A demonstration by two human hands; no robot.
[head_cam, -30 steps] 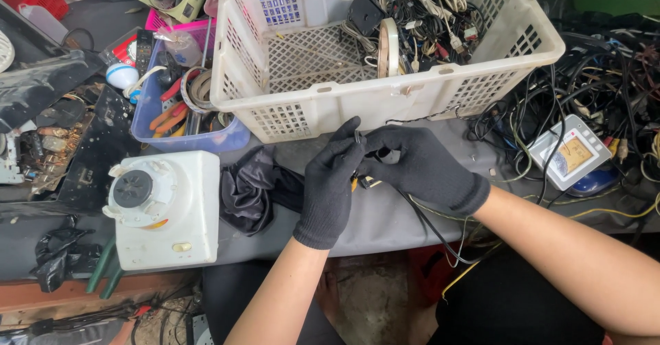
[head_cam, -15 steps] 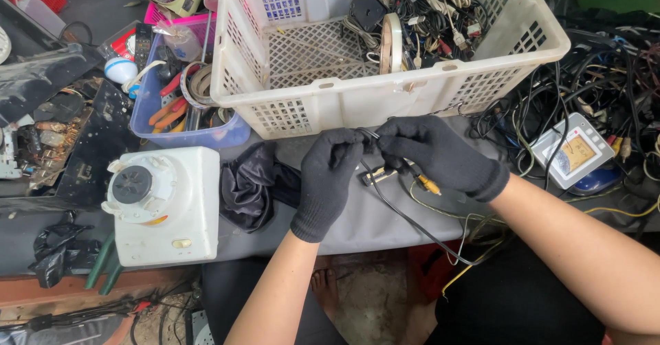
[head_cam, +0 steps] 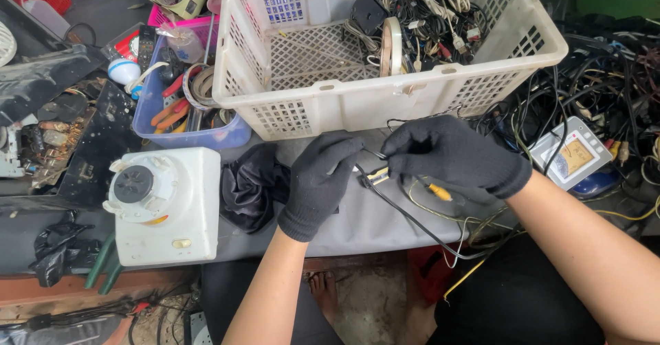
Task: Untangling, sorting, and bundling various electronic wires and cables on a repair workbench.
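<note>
We see our black-gloved left hand (head_cam: 322, 183) and black-gloved right hand (head_cam: 450, 154) both pinching a thin black cable with a yellow plug (head_cam: 405, 204), held over the grey cloth-covered bench (head_cam: 371, 218), just before the white plastic lattice basket (head_cam: 385, 101).

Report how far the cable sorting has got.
Done: many cables lie in the white basket. In hand: the left hand and right hand pinch a black cable by its connector. Left: a tangled cable pile sits at the right.
</note>
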